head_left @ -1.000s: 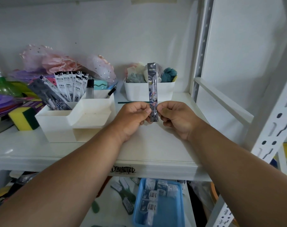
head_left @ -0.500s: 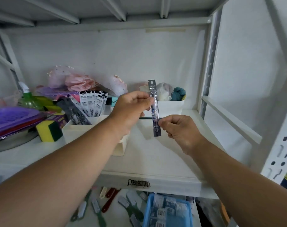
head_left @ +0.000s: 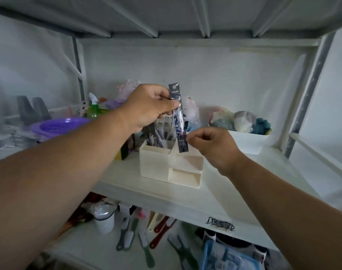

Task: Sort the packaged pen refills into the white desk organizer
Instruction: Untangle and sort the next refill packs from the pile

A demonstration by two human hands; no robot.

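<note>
A long dark packaged pen refill (head_left: 178, 117) hangs upright above the white desk organizer (head_left: 170, 168) on the middle shelf. My left hand (head_left: 148, 108) pinches the package near its top. My right hand (head_left: 211, 147) is beside its lower end, fingers curled; the thumb and forefinger meet the package's edge. Several more packaged refills (head_left: 160, 131) stand in the organizer's back left compartment, partly hidden behind my left hand. The organizer's lower front compartments look empty.
A white bin of soft toys (head_left: 244, 137) stands to the right. A purple basket (head_left: 59, 125) and a green spray bottle (head_left: 94, 108) sit at the left. The lower shelf holds combs (head_left: 139, 236) and a blue tray (head_left: 230, 256). Shelf uprights (head_left: 304, 106) frame the right.
My head has shifted, so the organizer now lies below the hands. The refill package has risen and moved over the organizer, with my left hand now high on it.
</note>
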